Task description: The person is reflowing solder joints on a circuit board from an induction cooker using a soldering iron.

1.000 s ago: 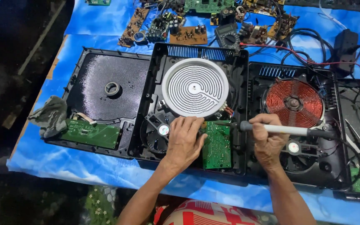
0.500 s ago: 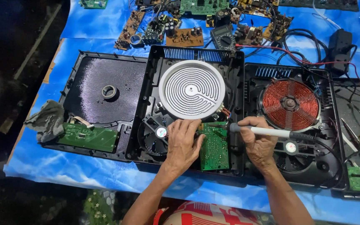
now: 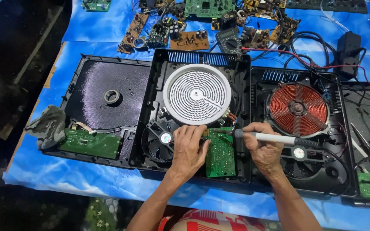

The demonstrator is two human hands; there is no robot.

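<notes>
Two bare hands work a soldering iron over an opened black cooktop.

The left hand lies flat, fingers spread, holding nothing, beside the green rectangular circuit board. The right hand grips the grey, slim-handled soldering iron, its metal tip apparently touching the board's upper edge. Beyond sit the white ribbed round heating plate and the coppery wound coil.

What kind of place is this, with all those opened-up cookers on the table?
Probably an electronics repair bench: loose circuit boards, a multimeter, and the right hand holding a soldering iron over an opened cooker's green board.
</notes>
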